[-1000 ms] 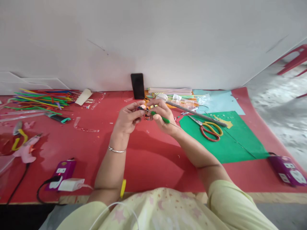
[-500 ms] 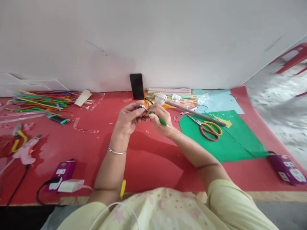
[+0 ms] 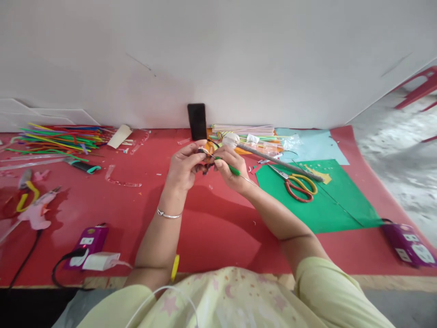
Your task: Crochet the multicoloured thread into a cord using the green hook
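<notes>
My left hand [image 3: 181, 169] is closed around a small dark brown and orange piece [image 3: 205, 170], mostly hidden by the fingers. Opposite it, my right hand [image 3: 232, 175] pinches a thin tool with a green handle [image 3: 234, 170]. One slim metal end of the tool points at the small piece, and the other runs back over my wrist. Just behind the right hand lies a grey stick with a white wrapped ball [image 3: 231, 140] at its end. A black phone [image 3: 197, 121] leans on the white board beyond both hands.
Scissors [image 3: 296, 187] lie on a green sheet [image 3: 327, 207] at right. Coloured pipe cleaners [image 3: 61, 140] heap at far left, near a box cutter [image 3: 83, 166], pliers [image 3: 27, 190] and a pink glue gun [image 3: 38, 212]. Purple power strips [image 3: 89, 241] sit near both front corners.
Both hands keep their grips, with the tool still at the small piece. The fingers have shifted only slightly. The whole view has moved a little.
</notes>
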The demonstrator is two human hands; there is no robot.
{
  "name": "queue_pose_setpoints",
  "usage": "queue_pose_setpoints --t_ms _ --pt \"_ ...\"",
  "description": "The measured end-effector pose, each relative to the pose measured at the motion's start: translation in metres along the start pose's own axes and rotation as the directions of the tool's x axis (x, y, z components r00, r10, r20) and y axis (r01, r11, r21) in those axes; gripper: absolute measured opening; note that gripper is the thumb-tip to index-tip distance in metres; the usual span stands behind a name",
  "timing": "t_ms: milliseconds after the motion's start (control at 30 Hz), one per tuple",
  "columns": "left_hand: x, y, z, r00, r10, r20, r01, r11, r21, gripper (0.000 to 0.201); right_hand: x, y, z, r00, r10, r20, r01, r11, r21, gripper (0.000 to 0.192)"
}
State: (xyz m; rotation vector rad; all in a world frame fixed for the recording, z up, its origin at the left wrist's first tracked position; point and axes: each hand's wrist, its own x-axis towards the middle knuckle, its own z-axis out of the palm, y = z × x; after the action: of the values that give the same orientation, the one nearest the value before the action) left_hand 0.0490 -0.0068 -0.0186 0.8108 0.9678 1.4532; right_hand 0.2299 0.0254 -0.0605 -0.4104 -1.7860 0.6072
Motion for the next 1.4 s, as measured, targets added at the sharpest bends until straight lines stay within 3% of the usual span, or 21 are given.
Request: queue_pose_setpoints --t_ms 133,267,500,733,867,1033,1133,1267,1400 --pt "0.0 -0.001 -0.002 0.999 -0.033 0.031 0.034 0.999 -0.023 0.048 0.001 -0.002 0.003 0.999 0.003 -0.043 -0.001 0.999 0.044 0.037" --pt "0.002 -0.001 -0.003 0.998 -0.063 0.021 0.063 0.998 -0.022 0.051 -0.001 -0.003 0.006 0.994 0.103 -0.04 -0.099 0.992 0.082 0.039" --pt "0.003 -0.002 -0.003 1.0 -0.003 -0.007 0.003 1.0 0.001 0.052 0.0 -0.004 0.004 0.985 0.166 -0.055 -0.164 0.986 0.036 0.057" --pt "0.0 0.0 0.001 0.999 0.014 -0.032 -0.013 1.0 0.02 0.046 -0.001 -0.006 0.006 0.965 0.259 -0.049 -0.25 0.959 0.133 0.054" --pt "0.0 0.001 0.001 0.999 -0.012 -0.049 0.012 1.0 -0.01 0.04 0.002 -0.01 0.008 0.926 0.377 -0.03 -0.356 0.895 0.269 0.064" --pt "0.003 -0.003 -0.005 0.994 -0.082 0.077 0.088 0.994 -0.069 0.045 0.003 -0.012 0.007 0.866 0.499 -0.038 -0.452 0.813 0.367 0.066" --pt "0.005 -0.004 -0.007 0.991 -0.076 0.112 0.082 0.995 -0.056 0.052 0.004 -0.011 0.006 0.883 0.468 -0.027 -0.435 0.841 0.321 0.065" --pt "0.006 -0.003 -0.009 0.996 -0.062 0.066 0.065 0.997 -0.048 0.055 0.004 -0.007 0.006 0.915 0.402 0.002 -0.391 0.889 0.239 0.062" --pt "0.005 -0.001 -0.008 0.998 -0.056 0.011 0.056 0.998 -0.017 0.054 0.003 -0.004 0.001 0.965 0.262 -0.027 -0.257 0.958 0.124 0.056"
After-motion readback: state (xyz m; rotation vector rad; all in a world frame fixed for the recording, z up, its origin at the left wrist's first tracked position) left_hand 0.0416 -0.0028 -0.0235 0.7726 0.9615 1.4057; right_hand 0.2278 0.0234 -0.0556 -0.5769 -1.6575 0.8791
